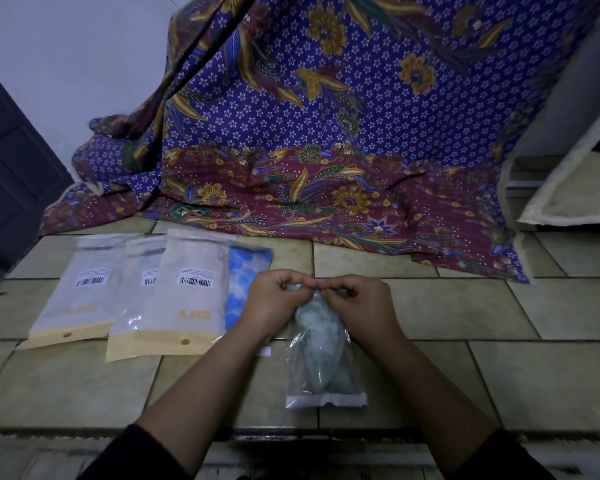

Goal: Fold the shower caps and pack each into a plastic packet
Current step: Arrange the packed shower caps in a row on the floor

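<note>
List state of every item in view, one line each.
clear packet: lying on the tiled surface, far end pinched by both hands
green-white shower cap: folded, inside the clear packet
left hand: pinches the packet's far end
right hand: pinches it too
labelled packets: three, flat, labels up, overlapping
blue-white shower cap: flat, partly hidden by left hand; packed or not unclear
batik cloth: draped, hem on the surface

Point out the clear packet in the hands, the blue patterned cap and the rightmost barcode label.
clear packet [323, 368]: head view, mid-body, over the greenish cap inside.
blue patterned cap [245, 271]: head view, upper part.
rightmost barcode label [194, 281]: head view, its bars.
</note>
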